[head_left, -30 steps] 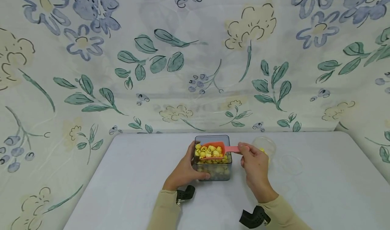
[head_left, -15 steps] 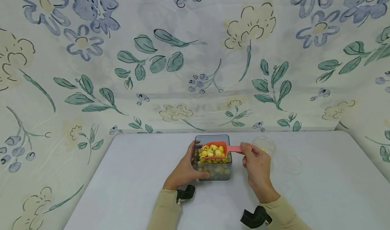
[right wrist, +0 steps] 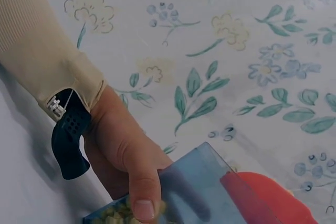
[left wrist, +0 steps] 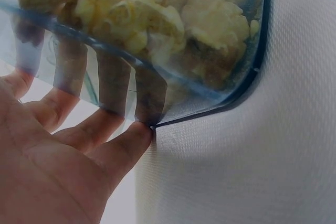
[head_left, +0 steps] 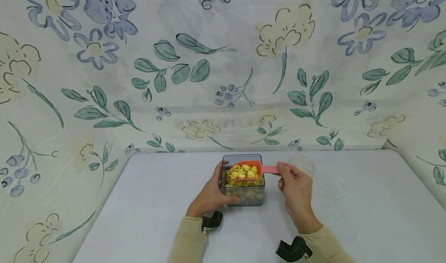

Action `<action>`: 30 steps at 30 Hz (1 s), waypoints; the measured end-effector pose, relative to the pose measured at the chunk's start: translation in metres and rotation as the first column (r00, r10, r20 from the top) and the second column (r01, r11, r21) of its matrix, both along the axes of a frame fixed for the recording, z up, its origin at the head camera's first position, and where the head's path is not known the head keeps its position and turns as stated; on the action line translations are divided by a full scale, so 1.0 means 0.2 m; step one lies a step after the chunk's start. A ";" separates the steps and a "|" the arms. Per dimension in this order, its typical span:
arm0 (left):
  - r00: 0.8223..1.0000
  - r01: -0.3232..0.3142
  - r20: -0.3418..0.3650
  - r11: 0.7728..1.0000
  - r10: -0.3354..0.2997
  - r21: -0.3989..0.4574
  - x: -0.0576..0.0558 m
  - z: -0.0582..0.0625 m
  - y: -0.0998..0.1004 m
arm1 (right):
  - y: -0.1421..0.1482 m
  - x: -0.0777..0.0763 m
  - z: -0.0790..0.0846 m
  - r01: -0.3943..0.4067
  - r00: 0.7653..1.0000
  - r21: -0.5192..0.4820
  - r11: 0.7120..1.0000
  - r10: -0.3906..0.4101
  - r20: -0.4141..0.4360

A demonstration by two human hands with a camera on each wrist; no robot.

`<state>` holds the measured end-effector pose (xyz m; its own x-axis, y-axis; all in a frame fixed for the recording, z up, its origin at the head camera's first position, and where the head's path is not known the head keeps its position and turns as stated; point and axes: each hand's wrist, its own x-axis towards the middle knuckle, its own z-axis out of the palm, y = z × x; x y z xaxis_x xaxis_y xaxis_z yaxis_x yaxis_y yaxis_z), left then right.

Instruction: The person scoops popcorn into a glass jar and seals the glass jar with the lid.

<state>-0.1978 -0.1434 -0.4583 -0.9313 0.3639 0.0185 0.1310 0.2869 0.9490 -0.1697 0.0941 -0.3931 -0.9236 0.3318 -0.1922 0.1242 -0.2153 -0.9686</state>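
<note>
A see-through grey-blue rectangular container [head_left: 244,200] stands on the table, partly filled with yellow popcorn [left wrist: 136,24]. My left hand [head_left: 212,195] grips it from the left side, thumb along the front wall. In the left wrist view several fingers [left wrist: 89,129] press against the clear wall. With thumb and fingertips, my right hand [head_left: 297,193] pinches the handle of a red-pink scoop [head_left: 270,169]. Its bowl, heaped with popcorn, lies level at the container's mouth, over the popcorn inside. The right wrist view shows the scoop's red underside [right wrist: 273,195] behind the container wall; my right hand is outside that view.
A clear round tub [head_left: 306,162] stands behind my right hand, partly hidden by it. A clear round lid [head_left: 332,187] lies to its right. Black wrist mounts [head_left: 294,249] sit at both cuffs. Floral cloth [head_left: 223,62] hangs behind the white table [head_left: 150,201].
The scoop with its popcorn has shifted slightly to the right, and my right hand with it. My left hand and the container have stayed in place.
</note>
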 end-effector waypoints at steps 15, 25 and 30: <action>1.000 -0.002 -0.007 1.000 0.002 -0.002 0.00 0.00 0.00 | 0.03 0.02 0.02 0.038 0.999 0.045 0.998 -0.038 -0.003; 0.999 0.023 -0.023 0.999 -0.023 0.026 0.00 0.00 -0.01 | 0.08 0.03 0.07 0.078 0.995 0.042 0.996 -0.075 -0.068; 0.999 0.032 -0.024 0.999 -0.031 0.031 0.00 0.00 -0.01 | 0.11 0.03 0.08 0.096 0.994 0.044 0.994 -0.094 -0.046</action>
<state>-0.1975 -0.1449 -0.4580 -0.9185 0.3918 0.0525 0.1621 0.2520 0.9541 -0.1641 0.1157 -0.3777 -0.8946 0.4262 -0.1345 0.0625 -0.1789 -0.9819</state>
